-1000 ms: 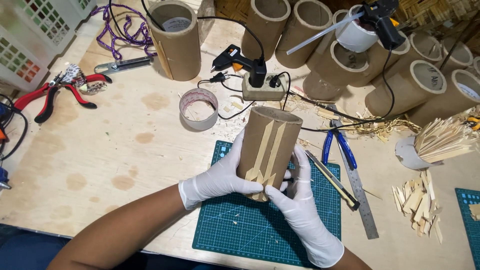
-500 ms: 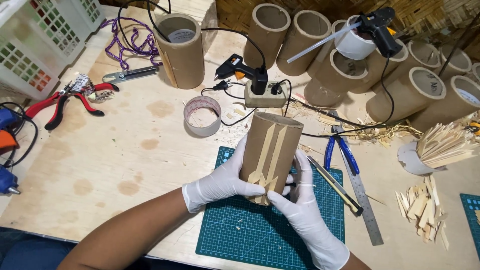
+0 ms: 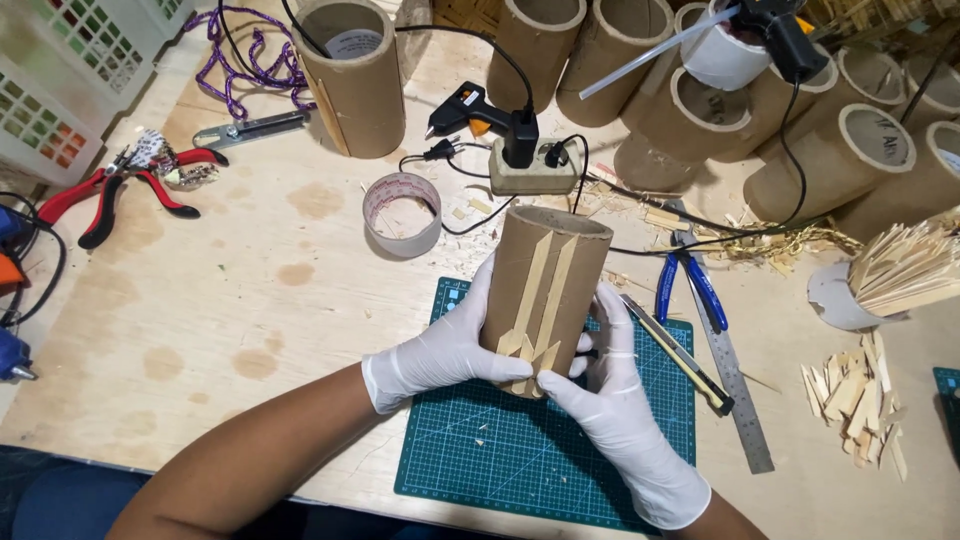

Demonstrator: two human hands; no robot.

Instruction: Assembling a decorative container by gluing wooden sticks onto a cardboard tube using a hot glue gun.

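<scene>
From my head camera, I hold a cardboard tube [image 3: 545, 295] upright on the green cutting mat [image 3: 470, 450], near the middle of the view. My left hand [image 3: 440, 355], in a white glove, wraps the tube's lower side from nine o'clock, fingers closed against the cardboard. My right hand [image 3: 625, 425], also gloved, clasps it from four o'clock, thumb pressing on the pale wooden strips [image 3: 540, 300] that run down the tube's front face.

At twelve o'clock of the tube sits a power strip [image 3: 530, 175] with a black plug in it, and a black glue gun [image 3: 470, 105] lies just beyond. A roll of tape [image 3: 402, 213] lies at ten o'clock. At three o'clock, off the mat's edge, are blue-handled pliers [image 3: 690, 285] and a steel ruler [image 3: 735, 385]. More cardboard tubes [image 3: 780, 130] crowd at one to two o'clock. Red-handled pliers [image 3: 110, 195] lie well apart at nine o'clock, and cut wood slivers [image 3: 850, 385] at three.
</scene>
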